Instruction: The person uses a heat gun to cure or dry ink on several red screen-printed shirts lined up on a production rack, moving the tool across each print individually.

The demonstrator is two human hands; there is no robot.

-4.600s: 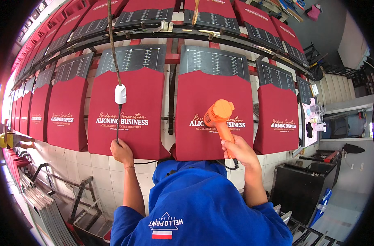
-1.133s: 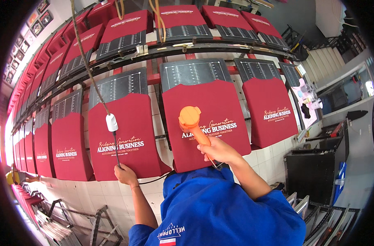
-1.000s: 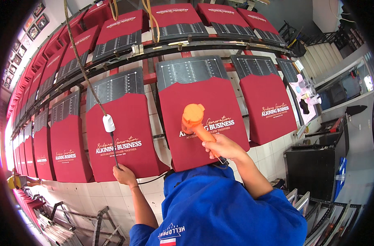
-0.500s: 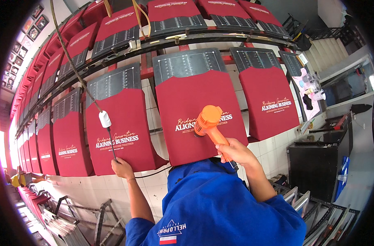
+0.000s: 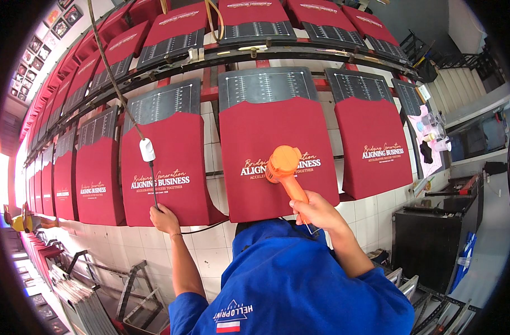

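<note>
My right hand [image 5: 317, 212] is closed around the handle of an orange hair dryer [image 5: 286, 163]. The dryer's head is over the white and gold print on a maroon shirt [image 5: 277, 131], hiding part of the lettering; any gap to the cloth is hard to judge. The shirt is stretched over a dark board with white scale marks [image 5: 269, 86]. In front of the neighbouring maroon shirt [image 5: 165, 142], my left hand [image 5: 164, 219] grips a black power cord [image 5: 154, 187]. That cord rises to a white plug connector [image 5: 147, 149] on a hanging cable [image 5: 112, 78].
Another maroon shirt [image 5: 372, 131] lies on its board to the right. More shirts curve away left and behind a dark rail [image 5: 221, 57]. Cups [image 5: 434, 125] stand at the right end, above a black cabinet [image 5: 428, 240]. Metal frames [image 5: 135, 287] are low left; a person in yellow [image 5: 26, 222] is at far left.
The whole view has shifted slightly, moving the boards a little to the right in the picture. Both hands keep their grips, and the dryer stays over the middle shirt's print.
</note>
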